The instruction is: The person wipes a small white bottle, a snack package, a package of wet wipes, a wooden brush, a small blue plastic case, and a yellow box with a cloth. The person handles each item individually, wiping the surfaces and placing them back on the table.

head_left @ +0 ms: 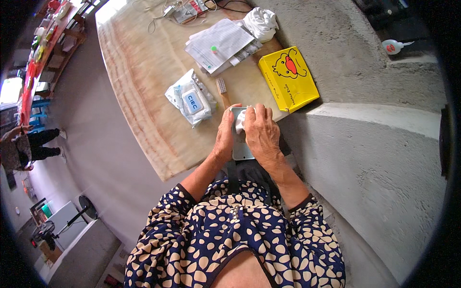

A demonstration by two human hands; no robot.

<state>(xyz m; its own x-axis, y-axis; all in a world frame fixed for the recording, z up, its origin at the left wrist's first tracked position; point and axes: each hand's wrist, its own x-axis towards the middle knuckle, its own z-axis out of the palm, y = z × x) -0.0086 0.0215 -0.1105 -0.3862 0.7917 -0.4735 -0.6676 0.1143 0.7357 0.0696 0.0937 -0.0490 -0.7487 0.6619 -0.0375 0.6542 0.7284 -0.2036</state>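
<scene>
My left hand (224, 135) grips the left edge of a flat, pale-blue case (243, 152) with rounded corners, like a phone case, held upright just off the table's near edge. Pressed against its upper part is a crumpled white wipe (239, 120), pinched in the curled fingers of my right hand (261, 132). My right fingers hide much of the case's surface. Just beyond my left fingertips lies a wooden-handled brush (221, 88) with pale bristles. A white pack of wipes (191, 99) with a lidded top rests to the left of the brush.
On the marble-patterned table (144, 91) lie stacked papers (218, 45), a bunched white cloth (260, 24) and cables. A yellow box (289, 79) with a duck picture sits at the right edge, beside a rough concrete wall (374, 144). Another person (30, 149) stands far left.
</scene>
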